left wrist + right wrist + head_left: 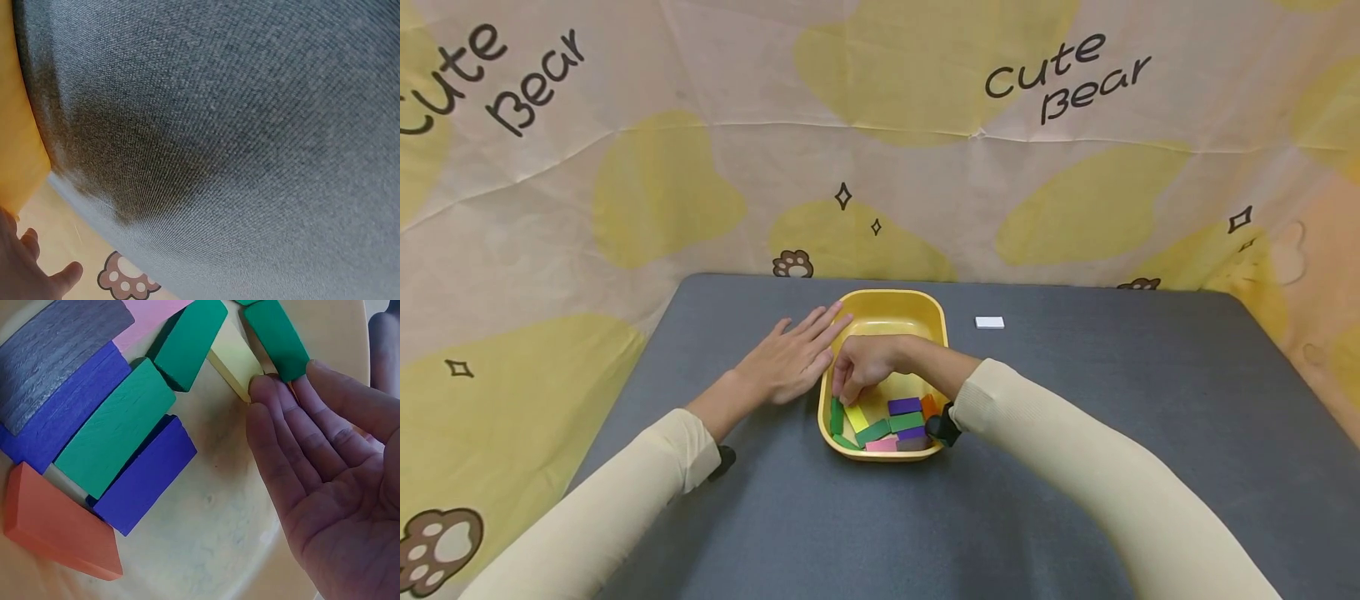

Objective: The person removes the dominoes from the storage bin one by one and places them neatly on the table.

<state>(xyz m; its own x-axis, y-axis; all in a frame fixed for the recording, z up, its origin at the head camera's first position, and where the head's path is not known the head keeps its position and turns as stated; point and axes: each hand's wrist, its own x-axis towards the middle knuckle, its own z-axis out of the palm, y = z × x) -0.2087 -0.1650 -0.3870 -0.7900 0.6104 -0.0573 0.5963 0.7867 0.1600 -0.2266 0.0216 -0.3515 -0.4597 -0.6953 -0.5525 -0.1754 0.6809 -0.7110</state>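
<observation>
A yellow plastic tray stands on the grey table, with coloured wooden blocks gathered at its near end. My right hand reaches into the tray at its left side. Its thumb and fingertips pinch the end of a green block, clearer in the right wrist view. Right beside the fingertips lies a yellow block. My left hand is stretched out along the tray's left rim, fingers straight and fingertips at the edge. In the left wrist view only part of that hand shows.
Inside the tray lie green, purple, pink and dark grey blocks, plus an orange block by the right wall. A small white block sits on the table right of the tray. Behind hangs a patterned cloth.
</observation>
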